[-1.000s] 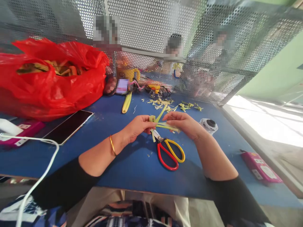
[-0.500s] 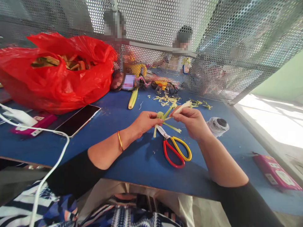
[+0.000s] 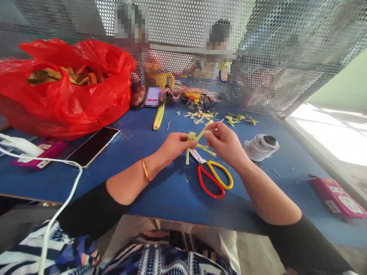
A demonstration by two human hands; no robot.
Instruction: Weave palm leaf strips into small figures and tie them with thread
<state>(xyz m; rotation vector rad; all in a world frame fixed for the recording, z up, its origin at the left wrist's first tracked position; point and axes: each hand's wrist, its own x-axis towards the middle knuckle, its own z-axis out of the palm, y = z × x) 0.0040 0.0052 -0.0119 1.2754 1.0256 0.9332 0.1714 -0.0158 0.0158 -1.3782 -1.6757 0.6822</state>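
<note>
Between finger and thumb, my left hand (image 3: pixel 175 147) pinches a small knot of pale green husk strips (image 3: pixel 192 136), whose ends stick out to the right and below. My right hand (image 3: pixel 223 140), just to the right, has its fingers closed on one pale strip (image 3: pixel 207 133) that runs to the knot. Below the hands lie scissors (image 3: pixel 213 176) with one red and one yellow handle; their blades reach under my left hand. A spool of white thread (image 3: pixel 261 147) with a dark core sits right of my right hand.
A red plastic bag (image 3: pixel 71 107) of dried husks fills the left, near a black phone (image 3: pixel 93 147) and a white cable (image 3: pixel 77 179). Husk scraps (image 3: pixel 200 115) and a folded yellow-green husk (image 3: pixel 159 116) lie further back. A perforated metal screen (image 3: pixel 183 26) stands behind; people are beyond it.
My right hand has turned and moved slightly left, closer to the knot. The broad pale end of its strip is no longer seen above the fingers. My left hand keeps its pinch.
</note>
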